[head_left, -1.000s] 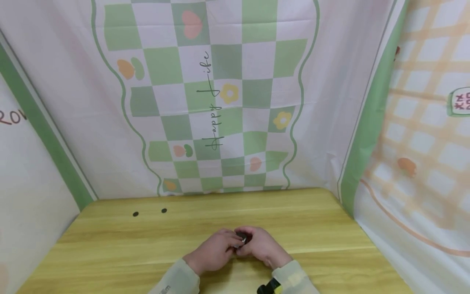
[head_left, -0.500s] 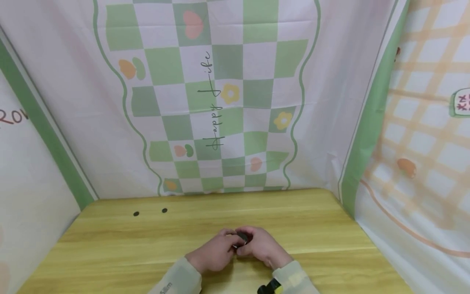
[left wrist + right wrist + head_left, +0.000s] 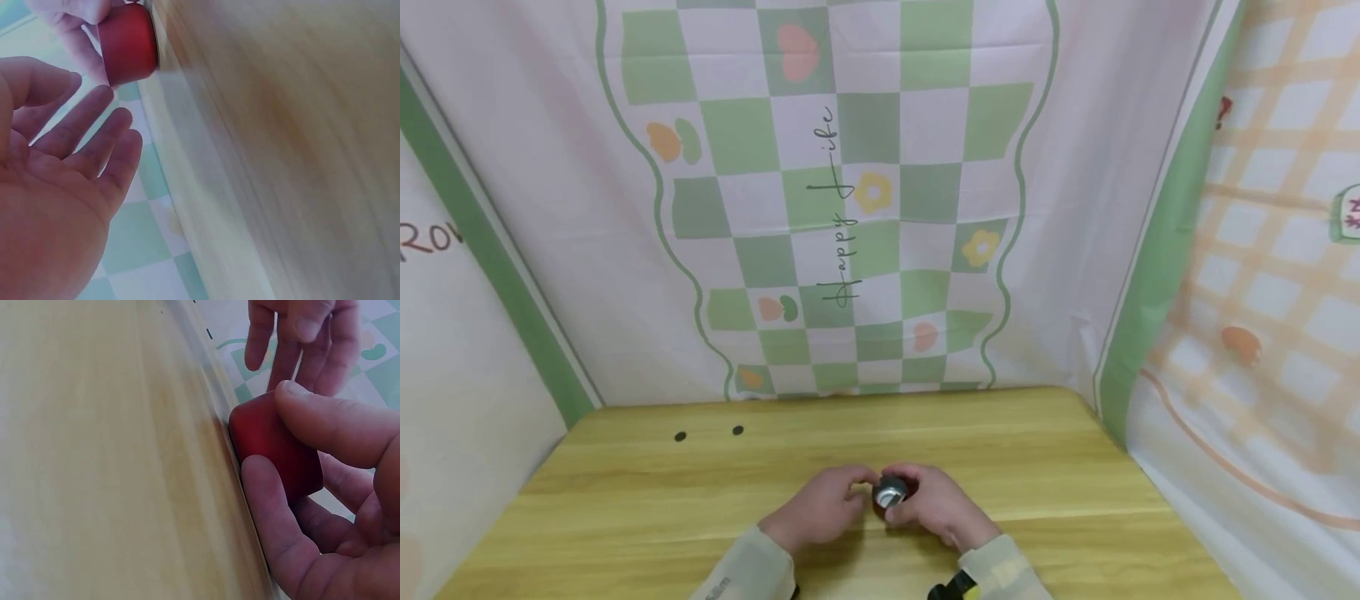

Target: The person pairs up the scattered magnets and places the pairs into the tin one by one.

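A small red rounded cylinder with a shiny silver top (image 3: 891,492) stands on the wooden table, near the middle in the head view. My right hand (image 3: 936,504) grips it from the right, thumb and fingers curled round its side. In the right wrist view its smooth red wall (image 3: 275,440) shows between the thumb and fingers. My left hand (image 3: 823,508) is just to its left with relaxed fingers and holds nothing. The left wrist view shows the left hand's fingers spread a little, close to the red wall (image 3: 128,47). What exactly the silver top is, I cannot tell.
The light wooden table (image 3: 1037,467) reaches back to a green-and-white checked cloth (image 3: 865,250). Two small dark round spots (image 3: 680,437) lie at its back left. Cloth hangs on both sides. A black and yellow piece (image 3: 953,587) sits at the right cuff.
My left hand's fingers have come off the silver top and moved slightly left, so that top now shows. The right hand has kept its grip in the same place.
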`<control>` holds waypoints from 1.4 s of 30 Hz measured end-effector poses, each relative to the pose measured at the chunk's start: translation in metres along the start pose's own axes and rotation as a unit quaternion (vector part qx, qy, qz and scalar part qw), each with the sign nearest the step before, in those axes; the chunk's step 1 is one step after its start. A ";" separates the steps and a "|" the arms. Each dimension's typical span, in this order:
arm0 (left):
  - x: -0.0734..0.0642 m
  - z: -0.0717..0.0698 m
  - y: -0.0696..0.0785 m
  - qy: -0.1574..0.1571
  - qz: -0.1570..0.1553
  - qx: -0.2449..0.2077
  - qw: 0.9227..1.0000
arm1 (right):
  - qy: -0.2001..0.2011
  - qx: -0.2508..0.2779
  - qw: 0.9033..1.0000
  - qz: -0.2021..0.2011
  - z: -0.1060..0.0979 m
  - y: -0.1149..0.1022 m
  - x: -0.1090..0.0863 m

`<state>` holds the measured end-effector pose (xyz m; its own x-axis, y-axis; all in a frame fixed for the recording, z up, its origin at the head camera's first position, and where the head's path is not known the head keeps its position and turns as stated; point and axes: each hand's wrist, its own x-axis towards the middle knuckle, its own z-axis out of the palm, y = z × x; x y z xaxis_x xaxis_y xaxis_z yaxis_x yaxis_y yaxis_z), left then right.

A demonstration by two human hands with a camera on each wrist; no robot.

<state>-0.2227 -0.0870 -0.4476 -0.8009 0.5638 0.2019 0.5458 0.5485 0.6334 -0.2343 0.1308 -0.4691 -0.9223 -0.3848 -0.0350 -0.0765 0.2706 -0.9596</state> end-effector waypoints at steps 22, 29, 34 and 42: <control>-0.023 -0.020 -0.007 -0.011 -0.074 -0.010 0.997 | 0.000 -0.047 0.999 0.009 -0.001 -0.010 -0.002; -0.027 -0.026 -0.014 -0.008 -0.093 -0.015 0.996 | 0.010 -0.069 0.997 0.024 -0.003 -0.014 0.000; -0.032 -0.032 -0.018 -0.004 -0.109 -0.032 0.994 | -0.001 -0.067 0.997 0.043 -0.005 -0.018 0.002; -0.040 -0.046 -0.017 0.016 -0.130 -0.057 0.990 | 0.048 -0.048 0.996 0.066 -0.026 -0.046 0.009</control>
<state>-0.2113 -0.1475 -0.4319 -0.9191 0.3918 0.0426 0.2900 0.5992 0.7462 -0.2491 0.1377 -0.4178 -0.9581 -0.2559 -0.1284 0.0167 0.3976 -0.9174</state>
